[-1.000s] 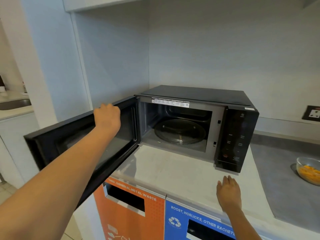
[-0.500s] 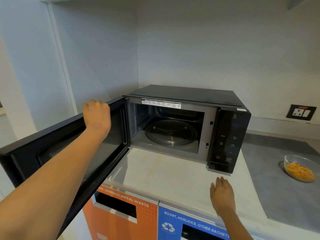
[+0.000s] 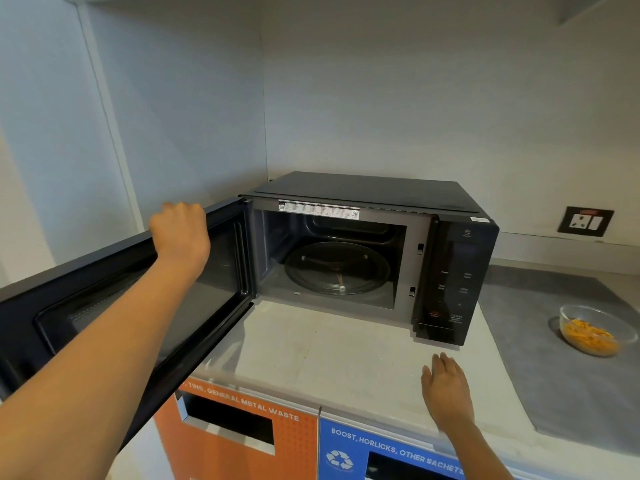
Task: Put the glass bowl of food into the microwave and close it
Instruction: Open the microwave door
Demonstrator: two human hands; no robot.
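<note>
A black microwave (image 3: 453, 271) stands on the counter with its door (image 3: 104, 306) swung wide open to the left. Inside, the glass turntable (image 3: 337, 271) is bare. My left hand (image 3: 181, 233) grips the top edge of the open door. The fingers of my right hand (image 3: 446, 389) are spread flat over the counter, in front of the control panel, holding nothing. The glass bowl (image 3: 594, 329) with orange food sits on a grey mat at the right, well apart from both hands.
The pale counter (image 3: 311, 351) holds a grey mat (image 3: 571, 375) on its right part. Below the front edge are an orange waste bin front (image 3: 235, 445) and a blue one (image 3: 381, 455). A wall socket (image 3: 585, 221) sits at the right. Walls close in behind and to the left.
The view has shifted slightly, bringing the bowl further into the frame. My left hand stays on the door's top edge; my right hand stays over the counter.
</note>
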